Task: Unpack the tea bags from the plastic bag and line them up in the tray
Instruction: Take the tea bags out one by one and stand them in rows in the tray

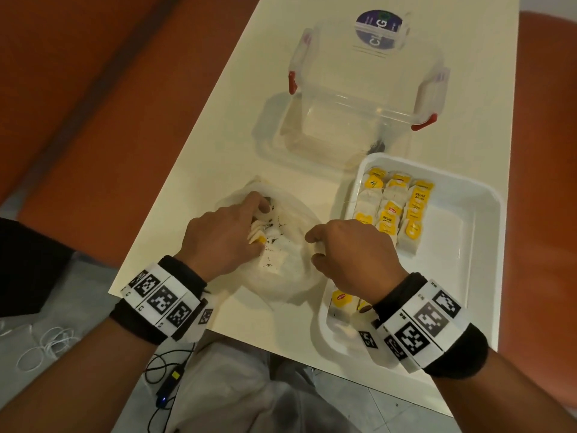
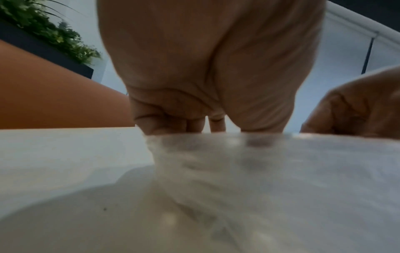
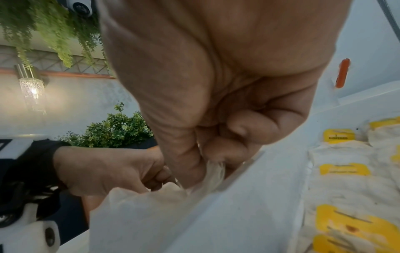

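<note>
A: The bag [image 1: 290, 276] is thin, crinkly, cloudy plastic; the tray [image 1: 468, 245] smooth glossy white plastic.
B: The tea bags [image 1: 390, 214]: matt paper, yellow tags. The box [image 1: 359, 98]: clear glossy plastic.

"RELAX" is printed on two yellow tea bag tags [image 1: 418, 195] in the tray [image 1: 480, 195]. "INSPIRED" is read on another tag [image 3: 338, 136]. A large "G" is shown on the container lid sticker [image 1: 379, 28].
</note>
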